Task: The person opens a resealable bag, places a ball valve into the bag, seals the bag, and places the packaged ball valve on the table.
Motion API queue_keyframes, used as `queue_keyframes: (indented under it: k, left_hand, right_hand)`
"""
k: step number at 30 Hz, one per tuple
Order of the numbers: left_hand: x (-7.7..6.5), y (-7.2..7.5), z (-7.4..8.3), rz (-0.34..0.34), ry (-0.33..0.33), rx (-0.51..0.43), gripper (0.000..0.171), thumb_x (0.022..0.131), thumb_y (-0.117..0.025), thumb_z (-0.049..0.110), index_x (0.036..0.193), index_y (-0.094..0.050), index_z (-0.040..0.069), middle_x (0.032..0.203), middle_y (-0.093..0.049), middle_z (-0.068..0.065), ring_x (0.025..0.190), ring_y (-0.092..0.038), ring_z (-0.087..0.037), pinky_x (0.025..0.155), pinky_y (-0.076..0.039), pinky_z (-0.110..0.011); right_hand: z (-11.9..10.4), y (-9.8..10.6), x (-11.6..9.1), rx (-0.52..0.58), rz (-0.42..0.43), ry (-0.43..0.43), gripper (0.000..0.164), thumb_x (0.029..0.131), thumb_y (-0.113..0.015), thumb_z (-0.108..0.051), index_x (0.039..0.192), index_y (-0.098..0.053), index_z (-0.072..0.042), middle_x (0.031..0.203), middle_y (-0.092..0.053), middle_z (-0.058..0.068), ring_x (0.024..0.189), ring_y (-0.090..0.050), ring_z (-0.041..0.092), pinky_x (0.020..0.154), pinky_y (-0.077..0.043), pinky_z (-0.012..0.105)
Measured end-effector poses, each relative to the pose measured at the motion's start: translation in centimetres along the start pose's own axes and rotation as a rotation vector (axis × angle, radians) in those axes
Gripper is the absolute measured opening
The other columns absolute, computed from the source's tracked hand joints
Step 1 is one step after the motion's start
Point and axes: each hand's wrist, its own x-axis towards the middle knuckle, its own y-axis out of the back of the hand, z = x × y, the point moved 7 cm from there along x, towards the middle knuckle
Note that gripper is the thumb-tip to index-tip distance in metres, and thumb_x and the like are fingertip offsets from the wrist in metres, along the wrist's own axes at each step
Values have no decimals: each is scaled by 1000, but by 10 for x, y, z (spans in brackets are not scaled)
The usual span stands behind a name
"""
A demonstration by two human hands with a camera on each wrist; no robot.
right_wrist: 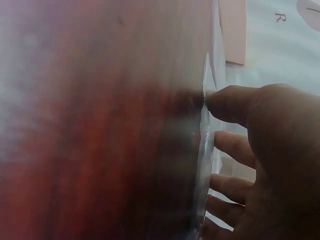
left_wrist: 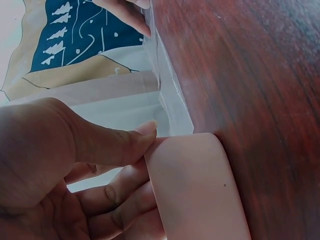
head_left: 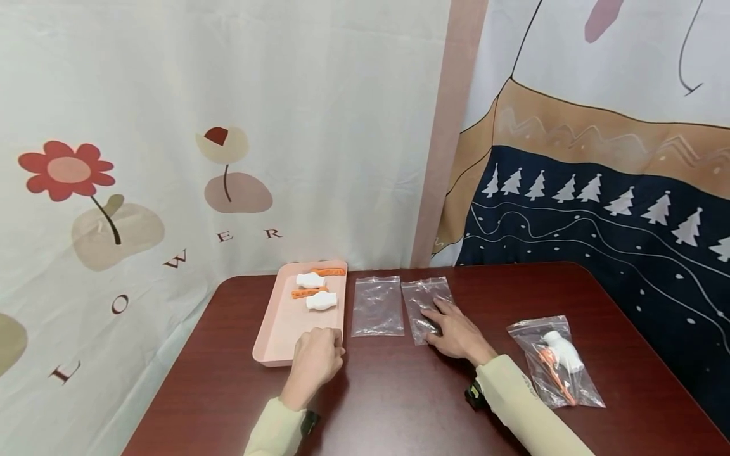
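Observation:
My left hand is at the near right corner of a pink tray. In the left wrist view, its thumb and fingers pinch the tray's rim. Two white fittings and two orange strips lie at the tray's far end. With fingers spread, my right hand rests on a clear zip bag lying flat. The right wrist view shows its thumb and fingertips touching the bag's plastic. Between tray and right hand lies a second flat zip bag.
A filled zip bag lies to the right of my right forearm, holding a white piece and an orange stick-like piece. The dark red-brown table ends at a printed curtain behind it.

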Motion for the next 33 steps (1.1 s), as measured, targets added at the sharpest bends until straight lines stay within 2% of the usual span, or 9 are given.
queue_keyframes:
  k: [12,17,22,27,33]
  left_hand:
    - [-1,1,-1,8,10,-13,30,81,-78,11,62,-56,21,64,-62,2,60,-59,-24,52,-42,-35]
    - [-1,1,-2,12,8,-3,31,80,-79,12,61,-56,21,63,-62,1,61,-59,-24,52,-42,-35]
    - [-1,0,-1,4,11,1,30,80,-79,13,62,-56,21,63,-62,2,61,-59,-24,52,-42,-35]
    - [0,0,-1,-8,22,0,29,81,-79,13,63,-58,21,65,-62,2,60,-57,-22,52,-42,-35]
    - [0,0,-1,-2,28,5,29,80,-79,12,63,-58,21,65,-62,1,60,-58,-24,53,-43,-36]
  right_hand:
    - [-2,4,-23,-5,-15,24,56,88,-76,-24,141,-62,-10,158,-44,22,148,-38,43,115,-41,58]
    - [-4,10,-23,8,-1,47,54,84,-80,-22,135,-67,-9,151,-52,23,141,-47,44,110,-45,56]
    - [-1,23,-17,85,57,34,51,84,-80,-19,132,-67,-5,139,-60,22,130,-54,42,106,-48,57]
    - [13,36,-4,212,75,-63,62,88,-79,-24,142,-57,-2,142,-58,24,128,-56,40,108,-47,58]
    - [32,44,11,331,55,-232,77,92,-74,-38,151,-42,-1,143,-56,27,124,-60,40,100,-54,54]
